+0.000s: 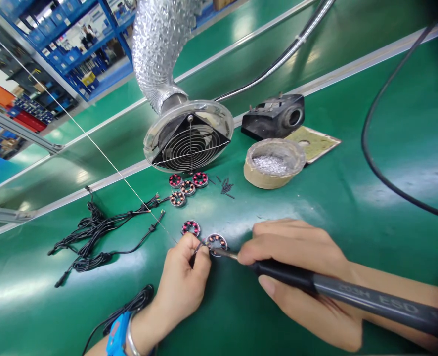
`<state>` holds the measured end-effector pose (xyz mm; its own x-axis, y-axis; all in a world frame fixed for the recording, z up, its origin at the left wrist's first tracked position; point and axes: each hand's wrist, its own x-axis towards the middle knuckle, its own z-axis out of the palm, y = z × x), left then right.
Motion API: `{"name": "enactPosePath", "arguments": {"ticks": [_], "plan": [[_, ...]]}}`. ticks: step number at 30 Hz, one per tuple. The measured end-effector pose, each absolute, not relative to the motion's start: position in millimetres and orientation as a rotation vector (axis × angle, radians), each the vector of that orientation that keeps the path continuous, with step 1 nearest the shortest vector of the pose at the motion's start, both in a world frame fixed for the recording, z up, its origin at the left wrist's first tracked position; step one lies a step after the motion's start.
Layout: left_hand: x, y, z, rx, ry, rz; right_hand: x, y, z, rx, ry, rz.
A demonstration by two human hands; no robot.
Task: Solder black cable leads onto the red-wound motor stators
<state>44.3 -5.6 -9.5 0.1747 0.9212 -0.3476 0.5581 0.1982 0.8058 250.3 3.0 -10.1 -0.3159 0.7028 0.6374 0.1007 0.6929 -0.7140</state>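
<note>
My right hand [300, 267] grips a soldering iron [315, 282], its tip pointing left and meeting the near edge of a ring-shaped motor stator [217, 242] with dark and copper coils. My left hand [184, 277] is closed in a pinch at that stator's left side, with a short stretch of dark cable [199, 245] showing between thumb and forefinger. The exact contact at the tip is too small to make out. Just beyond my left fingers lies another stator [191, 228] with red coils. A thin pale wire [108, 158] slants down from the upper left toward my left hand.
A fume extractor fan [189, 141] with a foil duct [155, 49] stands behind several stators [187, 187]. Small black tubes [226, 187] lie to their right. Farther right are a round tub [269, 180], an iron stand [274, 118] and a sponge tray [319, 141]. Bundled black cables [93, 227] lie left.
</note>
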Motion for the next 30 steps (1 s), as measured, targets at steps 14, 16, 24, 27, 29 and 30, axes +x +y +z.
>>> {"name": "enactPosePath", "arguments": {"ticks": [14, 16, 24, 27, 29, 30], "plan": [[41, -6, -15, 1.475, 1.479, 0.51, 250, 2, -6, -0.614, -1.773, 0.713], [41, -6, -15, 1.473, 1.478, 0.51, 251, 2, -6, -0.61, -1.79, 0.71], [40, -7, -15, 1.339, 1.437, 0.527, 256, 5, -6, -0.679, -1.869, 0.61], [39, -5, -14, 1.239, 1.405, 0.535, 252, 7, -10, -0.699, -1.858, 0.551], [38, -4, -12, 1.185, 1.388, 0.537, 249, 9, -14, -0.699, -1.837, 0.537], [37, -3, -11, 1.16, 1.382, 0.535, 248, 9, -16, -0.71, -1.828, 0.53]]}}
